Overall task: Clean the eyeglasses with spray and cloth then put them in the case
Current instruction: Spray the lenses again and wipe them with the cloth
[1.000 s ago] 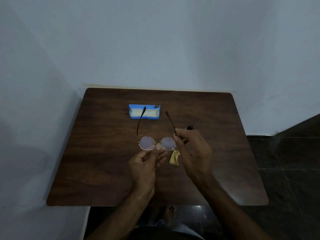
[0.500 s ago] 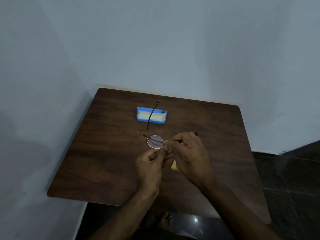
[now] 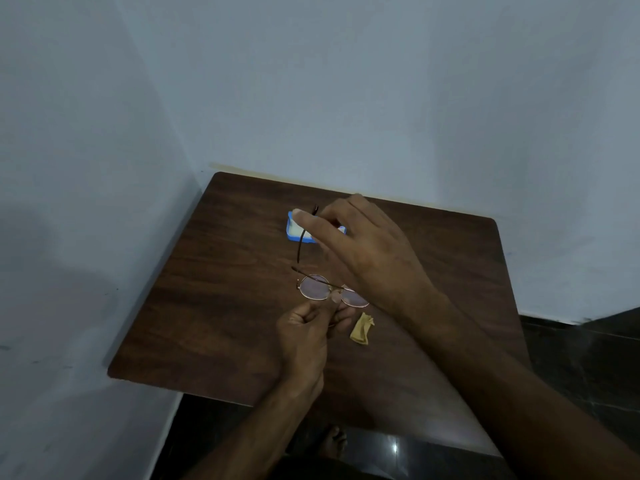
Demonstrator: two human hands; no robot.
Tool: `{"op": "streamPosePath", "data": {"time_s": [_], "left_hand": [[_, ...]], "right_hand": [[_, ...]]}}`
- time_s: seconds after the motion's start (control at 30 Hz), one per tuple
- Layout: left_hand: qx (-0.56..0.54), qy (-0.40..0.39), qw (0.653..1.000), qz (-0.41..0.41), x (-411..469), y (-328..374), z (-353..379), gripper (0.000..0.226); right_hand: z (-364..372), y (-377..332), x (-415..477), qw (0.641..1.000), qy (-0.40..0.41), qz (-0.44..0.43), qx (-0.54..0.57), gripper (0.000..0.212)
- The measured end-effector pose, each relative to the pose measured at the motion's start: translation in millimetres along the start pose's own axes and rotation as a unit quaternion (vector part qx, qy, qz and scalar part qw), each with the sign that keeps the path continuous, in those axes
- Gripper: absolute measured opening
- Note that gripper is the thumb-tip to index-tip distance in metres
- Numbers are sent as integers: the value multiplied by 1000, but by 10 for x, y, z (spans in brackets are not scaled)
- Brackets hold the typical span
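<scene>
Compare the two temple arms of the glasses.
The folded temple arm lies across the glasses; the open temple arm sticks out toward the case. The right hand touches the open one near its tip, not the folded one. Both are thin and dark; the left hand pinches the bridge.

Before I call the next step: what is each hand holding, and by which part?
Left hand pinches the glasses at the bridge. Right hand is at the unfolded side arm, near its tip; a grip there cannot be told.
</scene>
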State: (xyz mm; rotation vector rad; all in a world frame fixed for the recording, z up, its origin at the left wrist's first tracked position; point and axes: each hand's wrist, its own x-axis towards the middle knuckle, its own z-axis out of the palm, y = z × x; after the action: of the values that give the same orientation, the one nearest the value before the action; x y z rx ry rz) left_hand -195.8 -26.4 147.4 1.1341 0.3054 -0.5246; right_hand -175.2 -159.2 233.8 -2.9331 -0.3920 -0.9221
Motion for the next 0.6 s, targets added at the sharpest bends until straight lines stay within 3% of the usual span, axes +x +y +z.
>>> {"op": "streamPosePath", "data": {"time_s": [0.13, 0.3, 0.6], "left_hand": [[6, 4, 1000, 8, 19, -17, -10, 11], [-6, 17, 1000, -1, 29, -35, -23, 9], [-37, 7, 999, -11, 60, 40, 51, 8]], "right_hand": [[48, 119, -43, 1000, -20, 11, -17, 52], [-12, 161, -252, 999, -8, 48, -20, 25], [23, 245, -949, 991, -43, 118, 50, 24]]}}
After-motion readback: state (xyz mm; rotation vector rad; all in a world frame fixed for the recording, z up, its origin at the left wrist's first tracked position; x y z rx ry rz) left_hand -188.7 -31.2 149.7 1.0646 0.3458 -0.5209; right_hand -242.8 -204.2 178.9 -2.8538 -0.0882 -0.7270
